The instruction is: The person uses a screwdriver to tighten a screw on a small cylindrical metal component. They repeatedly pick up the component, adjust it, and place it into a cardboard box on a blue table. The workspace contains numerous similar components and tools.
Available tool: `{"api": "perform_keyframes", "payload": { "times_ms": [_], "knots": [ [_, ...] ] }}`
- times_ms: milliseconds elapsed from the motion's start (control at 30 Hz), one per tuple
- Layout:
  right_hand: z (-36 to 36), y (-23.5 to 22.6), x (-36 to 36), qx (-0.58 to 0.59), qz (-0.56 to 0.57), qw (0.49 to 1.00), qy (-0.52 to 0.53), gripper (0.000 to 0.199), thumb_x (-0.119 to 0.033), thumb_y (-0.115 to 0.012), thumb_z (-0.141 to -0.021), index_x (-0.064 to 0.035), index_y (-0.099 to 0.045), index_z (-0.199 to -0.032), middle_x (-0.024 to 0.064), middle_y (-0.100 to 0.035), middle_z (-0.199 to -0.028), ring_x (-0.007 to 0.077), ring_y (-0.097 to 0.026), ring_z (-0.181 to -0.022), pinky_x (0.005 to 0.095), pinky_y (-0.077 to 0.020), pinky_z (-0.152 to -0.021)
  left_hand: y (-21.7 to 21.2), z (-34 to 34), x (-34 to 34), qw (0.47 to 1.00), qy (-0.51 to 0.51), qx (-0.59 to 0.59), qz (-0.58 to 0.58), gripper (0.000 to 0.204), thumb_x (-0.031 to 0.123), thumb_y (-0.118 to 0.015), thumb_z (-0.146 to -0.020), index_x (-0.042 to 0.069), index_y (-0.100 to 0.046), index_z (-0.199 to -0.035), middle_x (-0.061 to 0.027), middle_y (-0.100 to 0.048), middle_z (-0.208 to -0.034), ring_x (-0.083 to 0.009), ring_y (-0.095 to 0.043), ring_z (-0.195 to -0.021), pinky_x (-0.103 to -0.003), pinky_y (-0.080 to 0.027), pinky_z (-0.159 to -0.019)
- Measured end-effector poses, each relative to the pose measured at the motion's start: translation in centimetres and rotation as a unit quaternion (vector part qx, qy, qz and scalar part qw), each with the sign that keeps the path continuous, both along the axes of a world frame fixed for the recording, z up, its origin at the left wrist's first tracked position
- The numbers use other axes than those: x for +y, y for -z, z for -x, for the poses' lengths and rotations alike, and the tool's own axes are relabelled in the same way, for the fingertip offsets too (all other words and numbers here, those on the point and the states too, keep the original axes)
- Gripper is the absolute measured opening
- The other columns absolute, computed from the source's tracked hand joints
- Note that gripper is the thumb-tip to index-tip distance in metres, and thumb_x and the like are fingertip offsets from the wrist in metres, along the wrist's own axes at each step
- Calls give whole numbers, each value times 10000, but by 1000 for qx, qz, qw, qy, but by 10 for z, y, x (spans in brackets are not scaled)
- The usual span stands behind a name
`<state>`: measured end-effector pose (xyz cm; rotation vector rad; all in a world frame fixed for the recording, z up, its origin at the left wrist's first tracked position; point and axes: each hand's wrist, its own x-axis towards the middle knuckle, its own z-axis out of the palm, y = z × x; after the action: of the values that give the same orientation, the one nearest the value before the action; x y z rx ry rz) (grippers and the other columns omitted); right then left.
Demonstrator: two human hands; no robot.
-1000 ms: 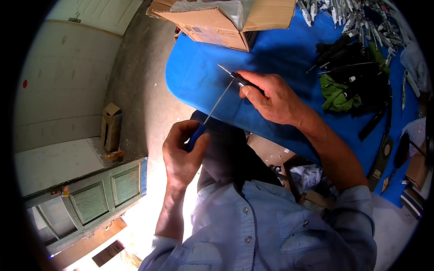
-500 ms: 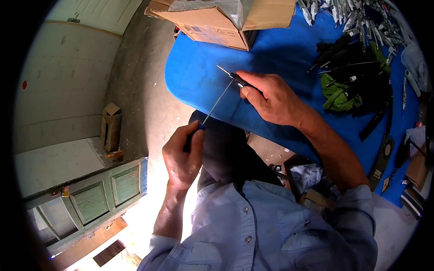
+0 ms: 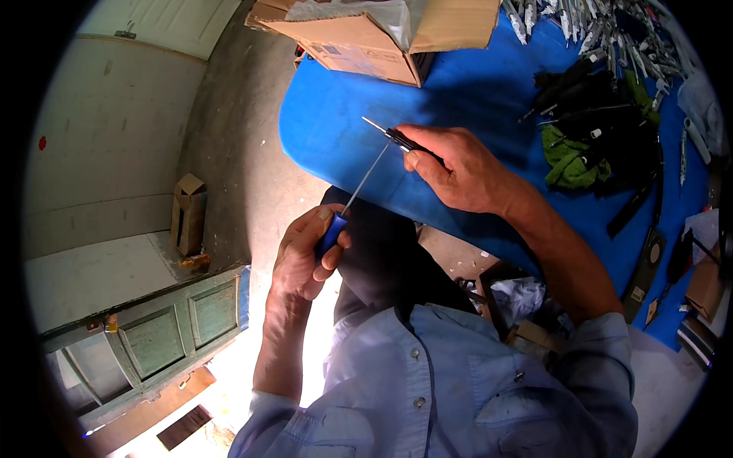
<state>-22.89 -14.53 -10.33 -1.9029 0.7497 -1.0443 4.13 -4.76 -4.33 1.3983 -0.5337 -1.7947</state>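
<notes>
My left hand is closed around the blue handle of a screwdriver. Its thin metal shaft slants up and to the right, and the tip meets the black tool in my other hand. Closed with thumb and fingers, my right hand grips a slim black handheld tool with a thin metal rod sticking out at its front, pointing up and left. Both hands are near the front left edge of the blue-covered table. My right fingers hide the rear of the black tool.
An open cardboard box stands at the table's far edge. Several black tools lie heaped around a green cloth at the right. Behind them is a pile of slim grey-white tools. A green panelled door lies at the lower left.
My left fingers have loosened and shifted on the screwdriver, so more of its blue handle shows. The black tool has tipped slightly, its rod end now lower and further left.
</notes>
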Motion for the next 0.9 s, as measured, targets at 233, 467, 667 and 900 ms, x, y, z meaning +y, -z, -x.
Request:
{"api": "perform_keyframes", "payload": {
  "times_ms": [233,467,667,900],
  "knots": [
    [3,-5,1,7,-36,999,1,377,-48,-575,-1003,96,-566,-1351,177,-731,-904,260,-702,-773,348,-560,-728,-18,22,5,943,61,-304,120,308,116,-721,-924,-59,-624,-1158,-123,-704,-912,-133,-651,-702,-245,-502,-524],
    [2,-4,1,5,-29,1000,4,383,-45,-577,-1001,93,-563,-1358,188,-737,-912,264,-711,-781,347,-561,-725,-9,25,16,800,111,-517,283,290,28,-772,-885,-52,-660,-1140,-145,-714,-984,-206,-725,-838,-296,-581,-696],
    [-4,-3,3,-43,-9,998,34,247,-75,-584,-958,101,-602,-1130,292,-629,-844,483,-628,-792,505,-503,-686,-6,32,17,682,122,-613,380,247,12,-766,-901,-46,-675,-1123,-185,-711,-995,-280,-726,-738,-332,-582,-669],
    [1,5,1,4,20,1000,19,386,-43,-573,-994,100,-567,-1353,192,-732,-905,269,-709,-772,350,-567,-728,-11,21,11,885,113,-407,194,250,171,-637,-1030,-56,-684,-1125,-102,-691,-821,-123,-621,-611,-239,-480,-523]
  ]
}}
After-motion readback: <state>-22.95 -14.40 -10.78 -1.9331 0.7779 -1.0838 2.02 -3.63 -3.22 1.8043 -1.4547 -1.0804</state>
